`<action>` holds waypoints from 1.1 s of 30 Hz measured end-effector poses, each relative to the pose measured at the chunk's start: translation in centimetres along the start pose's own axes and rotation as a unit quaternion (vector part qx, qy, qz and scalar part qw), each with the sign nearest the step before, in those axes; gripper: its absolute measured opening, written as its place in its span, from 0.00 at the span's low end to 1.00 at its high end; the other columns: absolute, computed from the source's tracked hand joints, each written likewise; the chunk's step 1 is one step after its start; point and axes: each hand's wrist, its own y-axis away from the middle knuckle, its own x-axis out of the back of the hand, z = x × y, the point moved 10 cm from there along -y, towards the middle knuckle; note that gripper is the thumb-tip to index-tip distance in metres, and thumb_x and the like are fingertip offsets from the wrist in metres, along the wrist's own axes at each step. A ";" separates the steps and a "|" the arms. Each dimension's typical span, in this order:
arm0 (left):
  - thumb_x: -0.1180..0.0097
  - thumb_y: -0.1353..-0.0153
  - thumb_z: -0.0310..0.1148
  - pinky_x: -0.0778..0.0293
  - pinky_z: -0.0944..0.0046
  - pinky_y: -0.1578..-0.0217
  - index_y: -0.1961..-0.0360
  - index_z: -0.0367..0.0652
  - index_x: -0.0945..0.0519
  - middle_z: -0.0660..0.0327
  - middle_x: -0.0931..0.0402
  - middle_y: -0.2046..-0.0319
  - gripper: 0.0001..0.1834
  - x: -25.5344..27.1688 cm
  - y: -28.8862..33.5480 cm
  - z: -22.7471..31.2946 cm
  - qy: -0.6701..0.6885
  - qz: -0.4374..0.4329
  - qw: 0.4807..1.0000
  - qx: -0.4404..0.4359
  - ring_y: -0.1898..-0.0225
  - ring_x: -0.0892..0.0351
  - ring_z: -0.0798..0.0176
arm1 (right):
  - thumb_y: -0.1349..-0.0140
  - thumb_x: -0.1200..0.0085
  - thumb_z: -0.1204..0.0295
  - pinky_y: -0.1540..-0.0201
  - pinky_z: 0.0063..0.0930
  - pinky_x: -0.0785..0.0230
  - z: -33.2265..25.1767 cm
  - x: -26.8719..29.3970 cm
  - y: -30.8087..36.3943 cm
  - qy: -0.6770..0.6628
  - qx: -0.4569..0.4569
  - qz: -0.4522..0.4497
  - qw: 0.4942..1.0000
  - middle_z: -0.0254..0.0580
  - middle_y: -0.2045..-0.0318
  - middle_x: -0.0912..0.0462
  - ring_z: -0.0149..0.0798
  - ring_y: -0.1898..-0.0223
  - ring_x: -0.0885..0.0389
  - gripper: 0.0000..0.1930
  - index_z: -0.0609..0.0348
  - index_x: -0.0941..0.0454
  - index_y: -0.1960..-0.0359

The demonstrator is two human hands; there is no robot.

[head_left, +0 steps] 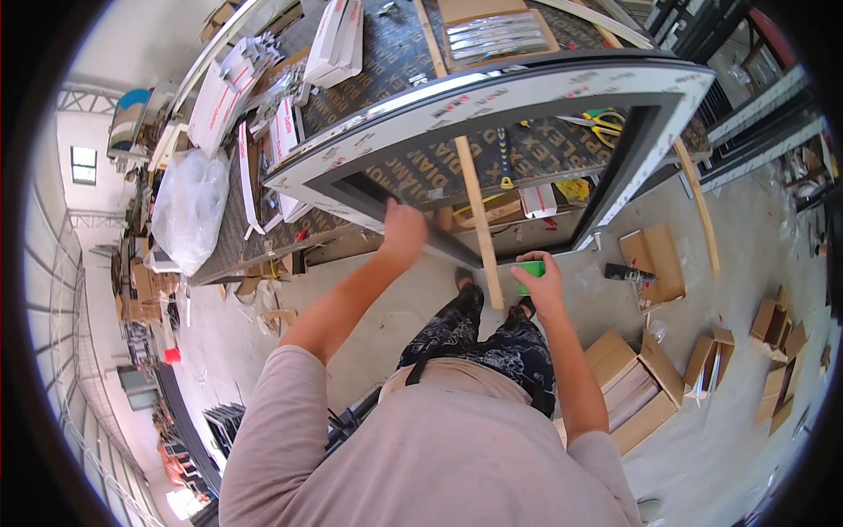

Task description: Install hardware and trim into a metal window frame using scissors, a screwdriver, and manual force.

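A large window frame, dark grey with white printed film on its face, leans across the workbench edge before me. My left hand is closed at the inner edge of its near lower rail; the fingertips are partly hidden. In my right hand, thumb and fingers pinch a small flat green piece just below the frame's lower edge. What kind of piece it is, I cannot tell. Between my hands a wooden strip juts out from the bench under the frame.
On the dark printed bench lie scissors with yellow handles, long white boxes and a tray of metal parts. A plastic bag hangs at the left corner. Open cartons and a black power tool are on the floor at right.
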 end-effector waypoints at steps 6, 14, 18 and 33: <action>0.51 0.43 0.33 0.32 0.56 0.70 0.66 0.47 0.23 0.61 0.19 0.77 0.06 -2.5 -3.0 -1.4 0.032 -0.021 0.999 0.005 0.75 0.18 0.57 | 0.37 0.46 0.61 0.64 0.28 0.27 -3.5 0.0 2.8 -0.396 -0.164 -0.071 0.901 0.45 0.56 0.20 0.39 0.63 0.21 0.15 0.58 0.27 0.58; 0.49 0.40 0.40 0.32 0.52 0.69 0.64 0.46 0.21 0.56 0.18 0.69 0.11 11.1 -1.3 7.8 0.138 -0.058 0.981 -0.124 0.65 0.17 0.56 | 0.31 0.63 0.50 0.65 0.30 0.30 -8.1 1.1 4.9 -0.463 -0.090 -0.105 0.875 0.48 0.53 0.22 0.37 0.66 0.24 0.23 0.58 0.28 0.53; 0.51 0.37 0.37 0.27 0.57 0.64 0.54 0.43 0.23 0.53 0.21 0.63 0.14 17.1 3.2 11.1 0.543 0.034 0.827 -0.139 0.63 0.20 0.49 | 0.30 0.63 0.56 0.58 0.28 0.30 -9.7 3.1 5.7 -0.320 0.029 0.029 0.947 0.45 0.54 0.22 0.35 0.62 0.24 0.20 0.60 0.29 0.51; 0.41 0.44 0.22 0.27 0.68 0.70 0.62 0.37 0.21 0.57 0.22 0.69 0.08 14.4 9.0 5.6 0.740 0.167 0.651 0.026 0.69 0.22 0.64 | 0.29 0.59 0.63 0.51 0.23 0.36 -12.1 -2.3 9.3 -0.074 0.140 0.133 0.978 0.37 0.54 0.24 0.29 0.55 0.29 0.15 0.60 0.30 0.51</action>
